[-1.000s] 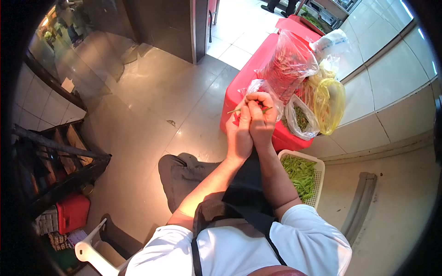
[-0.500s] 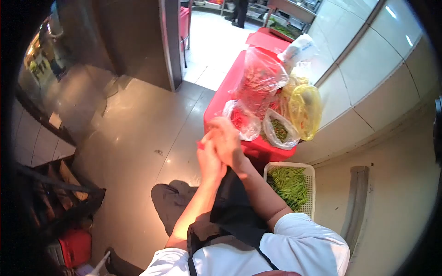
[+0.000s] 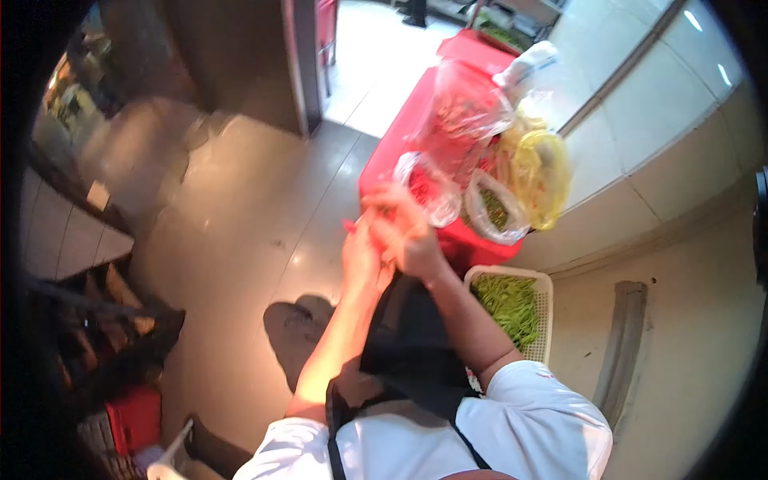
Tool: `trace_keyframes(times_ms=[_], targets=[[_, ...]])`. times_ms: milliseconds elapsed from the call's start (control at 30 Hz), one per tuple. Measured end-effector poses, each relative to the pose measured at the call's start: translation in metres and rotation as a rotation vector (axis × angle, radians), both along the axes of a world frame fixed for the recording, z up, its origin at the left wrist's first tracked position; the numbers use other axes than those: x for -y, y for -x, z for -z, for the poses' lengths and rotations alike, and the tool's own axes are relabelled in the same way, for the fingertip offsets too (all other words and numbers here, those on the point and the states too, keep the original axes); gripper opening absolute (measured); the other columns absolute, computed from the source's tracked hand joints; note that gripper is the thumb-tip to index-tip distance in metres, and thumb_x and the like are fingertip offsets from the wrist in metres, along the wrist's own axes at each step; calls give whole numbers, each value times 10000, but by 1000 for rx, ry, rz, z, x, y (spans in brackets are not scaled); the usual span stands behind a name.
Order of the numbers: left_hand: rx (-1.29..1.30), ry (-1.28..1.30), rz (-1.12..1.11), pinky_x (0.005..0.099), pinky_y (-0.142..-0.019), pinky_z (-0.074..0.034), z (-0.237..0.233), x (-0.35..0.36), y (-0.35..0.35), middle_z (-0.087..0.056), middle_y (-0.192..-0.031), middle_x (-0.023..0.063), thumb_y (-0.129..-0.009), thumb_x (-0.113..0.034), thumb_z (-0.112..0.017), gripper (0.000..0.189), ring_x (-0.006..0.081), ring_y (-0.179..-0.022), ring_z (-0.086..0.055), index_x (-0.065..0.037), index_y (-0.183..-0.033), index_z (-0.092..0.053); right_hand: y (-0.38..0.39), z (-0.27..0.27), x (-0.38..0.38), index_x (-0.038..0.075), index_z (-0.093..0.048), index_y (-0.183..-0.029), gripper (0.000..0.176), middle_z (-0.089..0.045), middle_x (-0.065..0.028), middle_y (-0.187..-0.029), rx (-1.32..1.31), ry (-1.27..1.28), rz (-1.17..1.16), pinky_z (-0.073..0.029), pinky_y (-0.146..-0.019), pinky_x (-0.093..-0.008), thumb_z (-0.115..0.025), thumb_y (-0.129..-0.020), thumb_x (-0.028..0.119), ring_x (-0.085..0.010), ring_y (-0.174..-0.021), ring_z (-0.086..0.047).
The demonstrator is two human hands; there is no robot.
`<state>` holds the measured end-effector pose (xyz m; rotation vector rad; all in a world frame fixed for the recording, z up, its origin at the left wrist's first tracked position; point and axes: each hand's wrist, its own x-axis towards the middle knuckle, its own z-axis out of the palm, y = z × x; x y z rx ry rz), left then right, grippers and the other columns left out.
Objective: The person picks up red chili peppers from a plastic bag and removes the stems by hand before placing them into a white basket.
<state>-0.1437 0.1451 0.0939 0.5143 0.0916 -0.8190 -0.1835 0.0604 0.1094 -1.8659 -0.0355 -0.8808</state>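
Observation:
Both hands meet in front of the apron, close to the near left edge of the red table [image 3: 386, 156]. My left hand [image 3: 365, 254] is curled, with a small bit of red showing at its fingertips. Over it lies my right hand [image 3: 408, 232], its fingers bent and blurred; what lies between the hands is mostly hidden. Just beyond them sits a clear bag of red pieces [image 3: 428, 190]. To its right is an open bag of chopped green pieces [image 3: 492, 210]. A large clear bag [image 3: 464, 112] and a yellow bag [image 3: 544, 180] stand behind.
A white basket of long green vegetables [image 3: 512, 310] is at the right, below the table. Tiled wall [image 3: 632, 144] runs along the right side. A dark rack [image 3: 120, 328] and a red object [image 3: 134, 420] are at lower left. Part of a person [image 3: 414, 12] shows far off.
The view has shifted slightly, so the table and bags appear higher and further right. My right hand has opened a little over my left hand, and its fingers have moved.

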Motion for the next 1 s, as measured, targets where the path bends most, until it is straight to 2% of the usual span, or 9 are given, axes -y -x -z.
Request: trace_keyframes(times_ms=[33,133,233,333,433,633,767,867,1000], targets=[[-26,-37,60,202,-371,-347,-2,-7,0,-574,-793,7,-994,-280,-517,232,71,-518,-493,-71,-1080,-571,4,-2,-3,38,-550,-1205,321,-545,-94,-1182,-80,-459,-194,-506,-818,-266,-565,-887,3,-170,-1051,-558],[-125,69,99,203,-364,-349,-3,-6,-2,-570,-760,41,-974,-312,-555,254,96,-495,-484,-59,-978,-568,13,-22,-4,27,-363,-1398,433,-444,-192,-1401,-106,-759,-196,-532,-817,-237,-471,-985,102,-183,-1007,-611],[-154,12,100,193,-367,-355,-2,-10,0,-567,-779,47,-991,-340,-507,292,98,-535,-490,-53,-1020,-555,13,-17,-7,10,-398,-1366,380,-476,-174,-1370,-3,-1030,-186,-520,-821,-232,-457,-1003,109,-168,-996,-617],[-117,3,108,186,-373,-359,4,-15,-1,-562,-782,46,-1007,-348,-472,310,97,-547,-487,-49,-1045,-544,21,2,6,-18,-476,-1283,314,-553,-132,-1232,-164,-682,-89,-525,-756,-241,-490,-991,96,-147,-912,-617],[-129,-7,98,195,-374,-351,9,-17,-2,-586,-807,62,-975,-336,-546,312,100,-538,-490,-27,-1017,-552,33,-1,7,-47,-546,-1180,254,-584,-74,-1052,-175,-620,-176,-520,-677,-240,-559,-945,49,-104,-806,-596],[-98,47,118,191,-387,-342,0,-22,-3,-600,-816,70,-966,-311,-576,301,96,-557,-497,-20,-1039,-552,28,-8,10,-34,-606,-1072,226,-559,-68,-953,-171,-56,-105,-512,-623,-208,-642,-849,-27,-98,-684,-583],[-57,-26,72,191,-395,-349,3,-25,-4,-596,-810,57,-973,-295,-565,273,92,-557,-501,-28,-1033,-551,29,-12,1,-19,-638,-1008,200,-567,-85,-948,-224,-441,-169,-499,-622,-238,-672,-811,-20,-110,-751,-598],[22,-82,54,193,-398,-353,-2,-27,-4,-589,-801,47,-978,-284,-557,251,89,-552,-505,-37,-1019,-550,29,-20,5,-18,-642,-938,142,-581,-88,-934,-237,-66,-43,-481,-624,-258,-676,-800,-16,-121,-765,-596],[129,-123,87,193,-393,-338,-8,-31,-5,-561,-733,30,-972,-325,-570,283,80,-525,-475,-43,-974,-560,21,-23,11,-1,-643,-922,125,-589,-80,-858,-123,142,-49,-465,-620,-265,-669,-799,-11,-135,-773,-590]])
